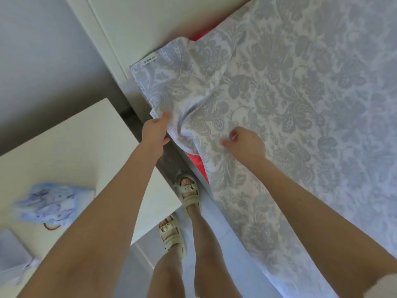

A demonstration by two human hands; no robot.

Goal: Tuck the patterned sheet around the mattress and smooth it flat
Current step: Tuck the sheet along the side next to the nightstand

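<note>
A blue-grey floral patterned sheet [290, 100] covers the bed across the right side of the view. Its corner near the headboard is folded back and bunched, with a small white label on it. A strip of red mattress [196, 163] shows under the lifted edge, and a smaller red patch shows near the headboard. My left hand [155, 131] grips the bunched sheet edge at the bed's side. My right hand [245, 145] rests on top of the sheet just right of that fold, fingers curled and pinching the fabric.
A white bedside table [71, 143] stands at the left, bearing a blue patterned folded cloth [51, 203]. A white headboard [137, 24] runs along the top. My feet in pale sandals [189, 194] stand on the floor between the table and bed.
</note>
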